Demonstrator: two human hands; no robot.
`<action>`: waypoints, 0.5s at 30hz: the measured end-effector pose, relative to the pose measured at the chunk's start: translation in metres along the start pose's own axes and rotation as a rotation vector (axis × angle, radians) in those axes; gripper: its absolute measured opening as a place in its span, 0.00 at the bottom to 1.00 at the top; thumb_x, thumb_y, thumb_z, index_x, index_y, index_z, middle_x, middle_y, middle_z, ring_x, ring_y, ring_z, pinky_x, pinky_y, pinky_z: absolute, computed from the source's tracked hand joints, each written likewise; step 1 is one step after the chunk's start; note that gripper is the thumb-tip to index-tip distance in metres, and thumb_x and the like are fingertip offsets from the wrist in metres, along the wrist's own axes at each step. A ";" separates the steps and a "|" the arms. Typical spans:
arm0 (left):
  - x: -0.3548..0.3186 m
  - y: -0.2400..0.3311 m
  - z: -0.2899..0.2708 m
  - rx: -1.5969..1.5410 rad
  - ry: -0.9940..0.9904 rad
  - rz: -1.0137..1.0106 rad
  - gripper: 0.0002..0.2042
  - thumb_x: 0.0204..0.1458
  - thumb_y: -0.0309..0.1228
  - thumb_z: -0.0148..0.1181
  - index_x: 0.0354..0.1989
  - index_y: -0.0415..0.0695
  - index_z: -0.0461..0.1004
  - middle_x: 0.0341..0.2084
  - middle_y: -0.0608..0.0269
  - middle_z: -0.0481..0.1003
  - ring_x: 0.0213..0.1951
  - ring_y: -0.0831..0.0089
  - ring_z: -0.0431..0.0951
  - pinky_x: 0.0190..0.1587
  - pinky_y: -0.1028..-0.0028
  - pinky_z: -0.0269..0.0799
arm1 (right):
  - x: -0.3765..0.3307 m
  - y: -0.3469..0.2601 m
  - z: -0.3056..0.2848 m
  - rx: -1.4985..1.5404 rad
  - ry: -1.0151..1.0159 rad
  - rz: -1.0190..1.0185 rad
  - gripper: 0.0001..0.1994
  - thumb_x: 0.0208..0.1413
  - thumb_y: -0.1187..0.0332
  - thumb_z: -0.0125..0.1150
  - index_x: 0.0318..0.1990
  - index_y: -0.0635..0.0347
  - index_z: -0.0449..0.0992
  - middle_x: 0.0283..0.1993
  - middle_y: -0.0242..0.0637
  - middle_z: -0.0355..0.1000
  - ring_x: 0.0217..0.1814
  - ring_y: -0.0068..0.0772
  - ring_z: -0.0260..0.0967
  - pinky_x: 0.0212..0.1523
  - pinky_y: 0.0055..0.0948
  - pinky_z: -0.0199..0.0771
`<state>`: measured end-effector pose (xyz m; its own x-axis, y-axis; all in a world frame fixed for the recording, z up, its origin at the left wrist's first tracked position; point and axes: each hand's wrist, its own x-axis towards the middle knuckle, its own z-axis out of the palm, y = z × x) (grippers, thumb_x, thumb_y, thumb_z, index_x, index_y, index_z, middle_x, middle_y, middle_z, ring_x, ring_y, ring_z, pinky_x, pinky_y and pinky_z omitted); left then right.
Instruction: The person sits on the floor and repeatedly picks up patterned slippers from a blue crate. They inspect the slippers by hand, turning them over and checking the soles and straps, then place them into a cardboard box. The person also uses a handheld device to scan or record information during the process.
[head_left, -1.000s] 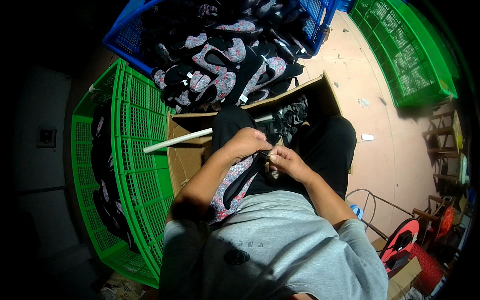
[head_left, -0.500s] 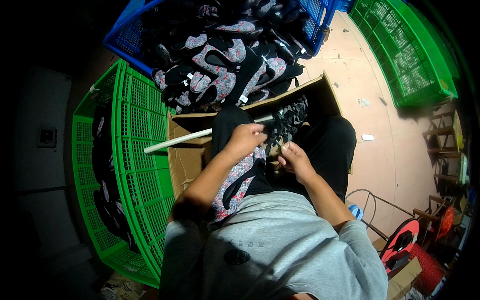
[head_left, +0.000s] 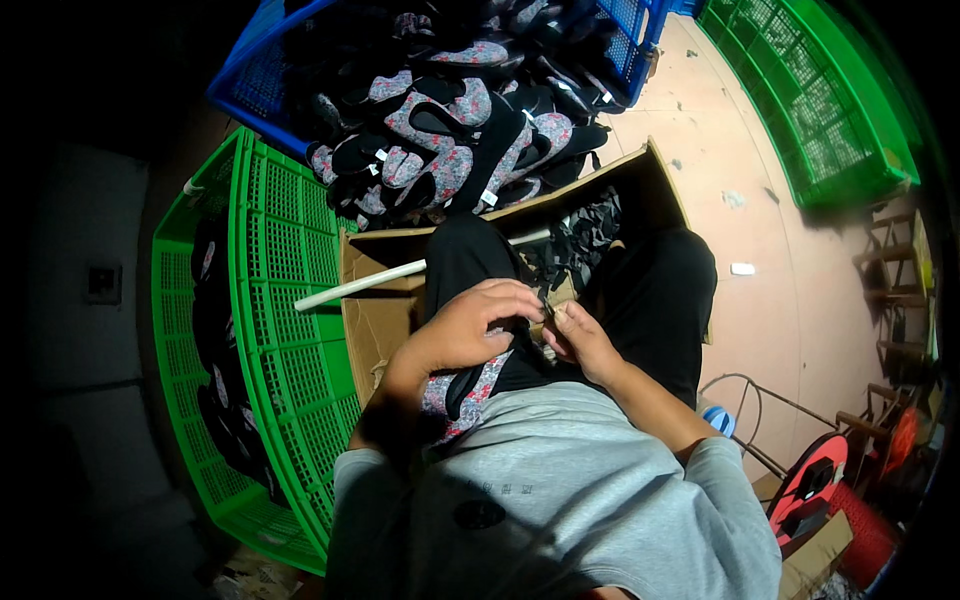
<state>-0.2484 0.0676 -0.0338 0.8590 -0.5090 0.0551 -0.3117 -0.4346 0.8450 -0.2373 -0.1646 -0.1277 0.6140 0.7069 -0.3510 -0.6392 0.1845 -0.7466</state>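
Across my left thigh lies a grey floral fabric shoe upper with red specks and black lining [head_left: 468, 388]. My left hand [head_left: 475, 325] rests over its far end, fingers curled, with the fingertips meeting my right hand at a small dark piece. My right hand [head_left: 585, 340] is closed in a pinch at that same spot; what exactly the fingers hold is too small to tell. Just beyond the hands, a heap of black strips [head_left: 590, 232] lies in an open cardboard box [head_left: 375, 325] between my knees. A pale rod [head_left: 360, 285] runs across the box's left side.
A blue crate [head_left: 245, 75] at the far side overflows with floral shoe uppers [head_left: 430, 150]. Left of me stands a green crate [head_left: 300, 350] with dark items inside. Another green crate [head_left: 800, 110] is at far right, near wooden racks [head_left: 890, 270] and a red round-topped stool [head_left: 808, 485].
My left hand has come nearer and now covers more of the shoe upper. My right hand has shifted slightly nearer, and the fingertips of both hands have come together.
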 end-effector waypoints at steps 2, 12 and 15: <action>-0.002 0.004 0.007 0.149 0.011 -0.010 0.16 0.39 0.20 0.57 0.40 0.43 0.78 0.46 0.59 0.75 0.56 0.58 0.71 0.60 0.60 0.64 | 0.001 0.002 0.001 0.005 0.009 -0.016 0.14 0.68 0.52 0.47 0.42 0.51 0.65 0.29 0.26 0.66 0.22 0.14 0.55 0.21 0.15 0.51; -0.006 0.005 0.032 0.243 0.525 -0.072 0.07 0.39 0.19 0.59 0.28 0.42 0.74 0.30 0.58 0.75 0.38 0.58 0.77 0.45 0.65 0.72 | -0.002 0.010 0.009 -0.123 -0.001 -0.184 0.14 0.70 0.55 0.45 0.47 0.57 0.62 0.35 0.31 0.67 0.29 0.16 0.60 0.28 0.17 0.63; -0.005 -0.003 0.044 0.211 0.766 -0.082 0.08 0.38 0.16 0.58 0.28 0.40 0.72 0.29 0.55 0.75 0.34 0.57 0.77 0.38 0.66 0.73 | -0.001 0.012 0.018 -0.192 -0.010 -0.247 0.11 0.69 0.63 0.48 0.50 0.60 0.62 0.35 0.31 0.68 0.31 0.17 0.63 0.33 0.18 0.66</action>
<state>-0.2696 0.0386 -0.0600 0.8986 0.1496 0.4126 -0.2402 -0.6191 0.7477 -0.2542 -0.1508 -0.1258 0.7351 0.6632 -0.1408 -0.3714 0.2202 -0.9020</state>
